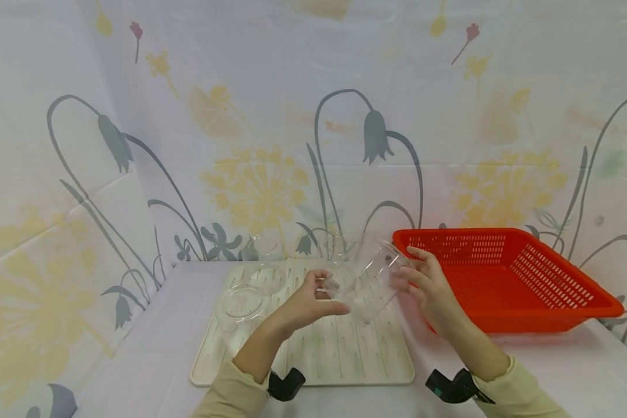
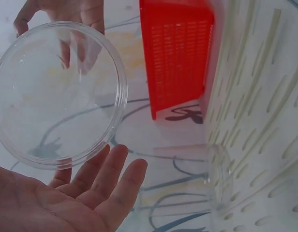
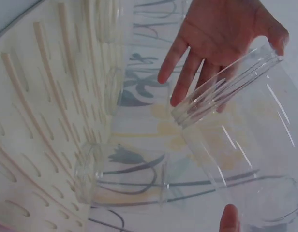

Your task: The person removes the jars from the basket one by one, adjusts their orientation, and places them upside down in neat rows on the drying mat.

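Floral-printed sheeting is hung behind and beside a white table (image 1: 136, 360); a cream ribbed drying mat (image 1: 345, 354) is laid on it, with a red perforated basket (image 1: 507, 273) at the right.

A clear plastic container (image 1: 368, 284) is held in mid-air above the mat's far right part, tilted, between both hands. The left hand (image 1: 305, 302) is placed against one end, thumb and fingers loosely curved about the rim; in the left wrist view its fingers are seen nearly straight beneath the round end. The right hand (image 1: 431, 284) is spread, with extended fingers pressed against the other end. No pinch is seen; the container is borne between two palms rather than clasped.

Appearance: fully transparent, cylindrical, thin-walled, with a ridged or threaded band near the open mouth, seen in the right wrist view (image 3: 226, 96). No contents are visible.

Handling, as judged: light, fairly stiff but likely to flex if squeezed at mid-wall; smooth and possibly slippery. It is probably less fragile than glass, though cracking under a drop cannot be excluded. The ridged rim and the base are judged the firmest places for a hold.

Other clear containers (image 1: 242, 302) are noted on the mat's left part, some upright, one lying on its side in the wrist views.
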{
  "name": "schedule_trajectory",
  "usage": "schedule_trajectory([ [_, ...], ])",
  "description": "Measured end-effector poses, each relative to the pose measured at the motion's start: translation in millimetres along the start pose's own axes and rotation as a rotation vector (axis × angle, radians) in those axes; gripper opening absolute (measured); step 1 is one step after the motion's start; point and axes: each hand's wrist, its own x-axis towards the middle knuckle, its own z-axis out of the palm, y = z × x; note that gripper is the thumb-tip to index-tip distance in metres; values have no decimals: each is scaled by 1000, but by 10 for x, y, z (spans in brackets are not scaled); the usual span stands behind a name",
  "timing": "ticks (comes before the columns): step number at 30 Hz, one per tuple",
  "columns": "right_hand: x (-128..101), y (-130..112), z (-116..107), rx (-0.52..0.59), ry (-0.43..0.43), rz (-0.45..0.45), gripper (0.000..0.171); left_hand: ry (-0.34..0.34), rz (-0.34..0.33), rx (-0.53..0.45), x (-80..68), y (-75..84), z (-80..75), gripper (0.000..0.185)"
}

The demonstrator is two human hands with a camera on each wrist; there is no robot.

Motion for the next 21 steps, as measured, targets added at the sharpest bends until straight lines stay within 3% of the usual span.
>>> schedule_trajectory([
  [4, 10, -9, 7, 11, -40, -33, 49, -40, 19, -11, 9, -11, 23, 75],
  [9, 44, -4, 26, -59, -134, -63, 45, -88, 15, -18, 15, -35, 47, 72],
  [16, 60, -15, 63, -263, -197, -31, 76, -97, 44, -13, 36, -91, 43, 74],
  [21, 81, -16, 79, -296, -172, -41, 80, -63, 48, -1, 39, -89, 32, 78],
])
